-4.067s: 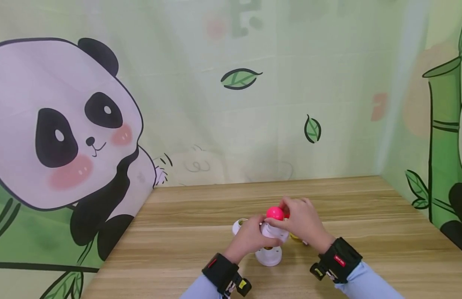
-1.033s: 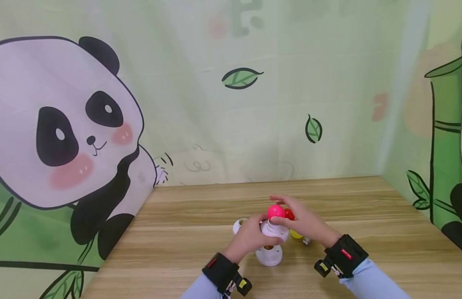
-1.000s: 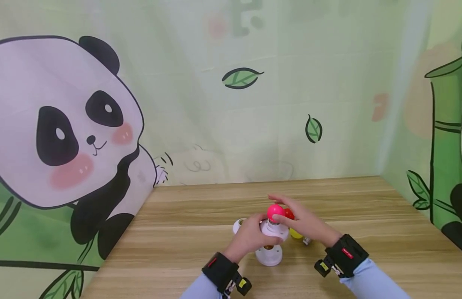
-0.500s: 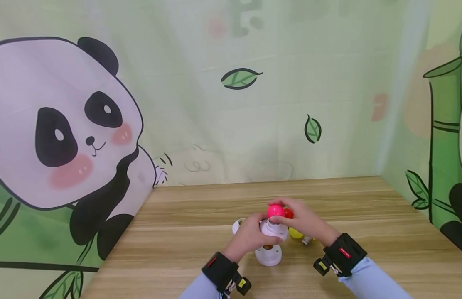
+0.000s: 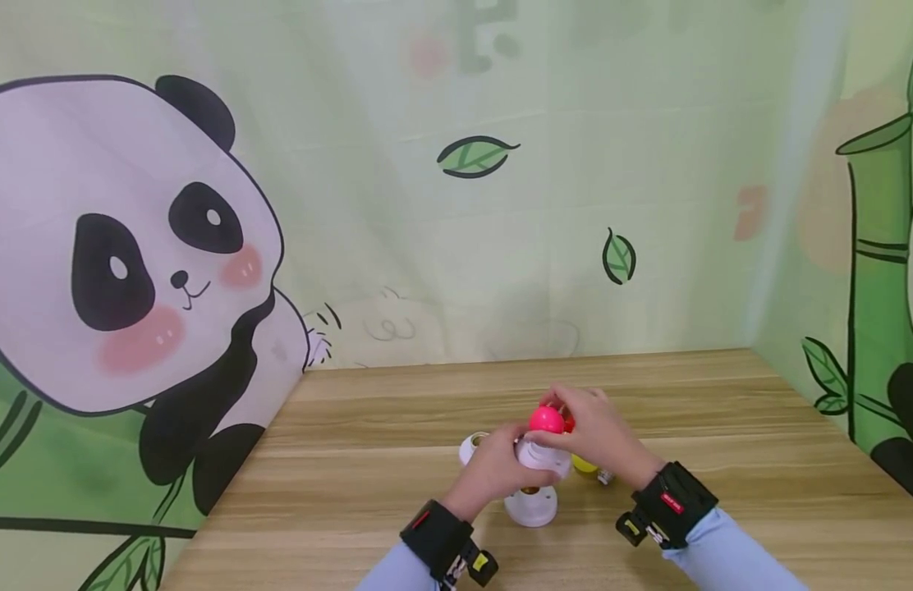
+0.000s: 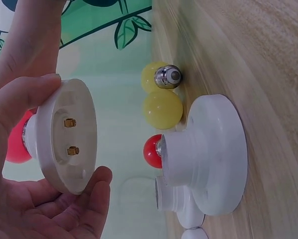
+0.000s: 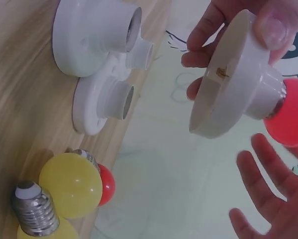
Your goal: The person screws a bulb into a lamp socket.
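My left hand (image 5: 493, 466) grips a white lamp holder (image 5: 548, 460) by its round base, raised over the table. In the left wrist view the hollow underside of the lamp holder (image 6: 60, 107) shows two brass contacts. A red light bulb (image 5: 546, 419) sits in its socket, with a sliver of metal thread visible in the right wrist view. My right hand (image 5: 603, 425) pinches this bulb between thumb and forefinger, while its other fingers (image 7: 260, 179) spread loosely below. Beneath the held piece, another white lamp holder (image 5: 530, 507) stands on the table.
More white lamp holders (image 7: 106, 102) stand on the wooden table (image 5: 353, 509), one further back at left (image 5: 471, 443). Yellow bulbs (image 7: 71, 184) and a red bulb (image 7: 107, 185) lie to the right, partly behind my right hand. A panda-print cloth (image 5: 397, 246) hangs behind.
My right hand had its fingers spread around the bulb a second ago; now they have curled in on it and the wrist has turned. The left hand keeps its grip, almost unmoved.
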